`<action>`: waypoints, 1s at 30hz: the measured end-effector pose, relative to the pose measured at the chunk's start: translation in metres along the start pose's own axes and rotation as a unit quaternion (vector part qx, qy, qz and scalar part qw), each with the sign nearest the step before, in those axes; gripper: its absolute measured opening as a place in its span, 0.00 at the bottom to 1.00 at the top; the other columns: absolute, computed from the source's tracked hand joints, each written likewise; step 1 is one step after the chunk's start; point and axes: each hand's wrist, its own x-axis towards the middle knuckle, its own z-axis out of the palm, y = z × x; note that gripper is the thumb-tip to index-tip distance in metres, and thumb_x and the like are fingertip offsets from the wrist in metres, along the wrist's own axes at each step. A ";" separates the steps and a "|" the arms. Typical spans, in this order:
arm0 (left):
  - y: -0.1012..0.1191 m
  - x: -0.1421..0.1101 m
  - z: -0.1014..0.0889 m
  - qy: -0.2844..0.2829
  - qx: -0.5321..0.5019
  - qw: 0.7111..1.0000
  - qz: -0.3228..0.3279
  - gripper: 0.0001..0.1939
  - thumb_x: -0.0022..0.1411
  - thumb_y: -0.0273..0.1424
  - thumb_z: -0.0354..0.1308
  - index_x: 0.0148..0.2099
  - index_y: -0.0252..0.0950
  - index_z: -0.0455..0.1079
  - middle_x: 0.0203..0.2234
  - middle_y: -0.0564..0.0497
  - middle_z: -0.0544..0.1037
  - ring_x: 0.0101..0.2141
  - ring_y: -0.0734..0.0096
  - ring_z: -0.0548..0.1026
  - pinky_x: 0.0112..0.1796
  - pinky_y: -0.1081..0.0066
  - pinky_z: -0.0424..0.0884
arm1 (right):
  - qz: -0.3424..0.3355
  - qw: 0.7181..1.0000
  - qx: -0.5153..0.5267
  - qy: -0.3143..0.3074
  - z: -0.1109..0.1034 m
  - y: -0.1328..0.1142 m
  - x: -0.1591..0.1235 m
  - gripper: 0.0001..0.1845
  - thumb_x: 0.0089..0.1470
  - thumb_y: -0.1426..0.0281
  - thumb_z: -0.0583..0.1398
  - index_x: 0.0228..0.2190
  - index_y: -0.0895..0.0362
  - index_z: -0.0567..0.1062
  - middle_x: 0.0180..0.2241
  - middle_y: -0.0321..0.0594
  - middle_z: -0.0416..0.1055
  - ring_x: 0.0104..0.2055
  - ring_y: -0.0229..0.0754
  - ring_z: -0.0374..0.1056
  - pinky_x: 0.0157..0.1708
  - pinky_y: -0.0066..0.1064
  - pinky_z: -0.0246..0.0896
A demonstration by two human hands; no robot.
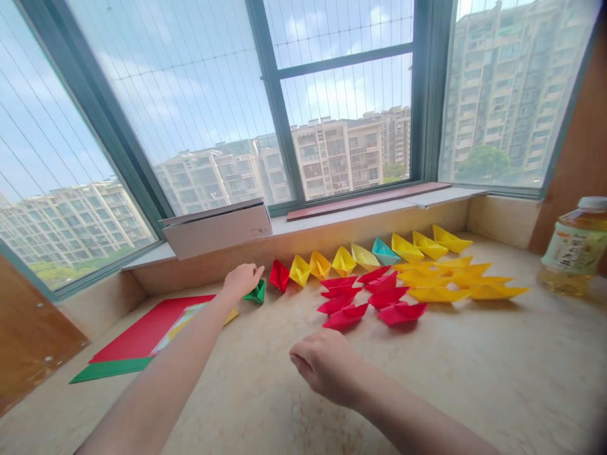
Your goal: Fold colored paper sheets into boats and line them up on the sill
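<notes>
My left hand (241,279) reaches to the left end of a row of folded paper boats. Its fingers are bent at a green paper boat (257,292), covering part of it; the fingertips are partly hidden. Right beside that boat stands a red paper boat (279,276), followed by several yellow ones and a blue paper boat (384,252). Closed in a loose fist, my right hand (327,365) rests over the stone sill with nothing visible in it. Just beyond it lie several red paper boats (345,316) in two columns.
Yellow paper boats (439,295) sit grouped at the right, near a drink bottle (576,249). Red paper sheets (142,328) and a green sheet (111,370) lie at left, partly behind my forearm. A white box (218,229) stands on the ledge below the windows.
</notes>
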 end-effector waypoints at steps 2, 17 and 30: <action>0.001 -0.012 -0.005 0.009 0.014 1.000 0.006 0.30 0.69 0.50 0.38 0.46 0.34 0.75 0.45 0.36 0.79 0.45 0.49 0.76 0.43 0.58 0.70 | 0.001 1.000 0.000 0.004 -0.002 0.000 0.001 0.12 0.59 0.73 0.56 0.25 0.56 0.74 0.26 0.38 0.78 0.27 0.37 0.69 0.26 0.30 0.44; 0.004 -0.047 0.011 -0.072 0.070 0.995 0.008 0.15 0.68 0.38 0.56 0.50 0.33 0.71 0.45 0.44 0.77 0.44 0.61 0.76 0.45 0.57 0.74 | 0.012 1.000 0.000 0.004 -0.009 -0.005 0.000 0.14 0.62 0.71 0.55 0.26 0.56 0.75 0.27 0.39 0.79 0.28 0.38 0.71 0.25 0.31 0.44; 0.002 -0.029 0.025 0.003 0.040 0.999 -0.002 0.21 0.65 0.39 0.51 0.55 0.31 0.67 0.52 0.30 0.69 0.49 0.41 0.74 0.44 0.51 0.70 | 0.003 1.000 -0.019 0.000 -0.007 0.001 0.004 0.14 0.63 0.70 0.54 0.28 0.56 0.76 0.29 0.39 0.80 0.28 0.39 0.72 0.25 0.30 0.47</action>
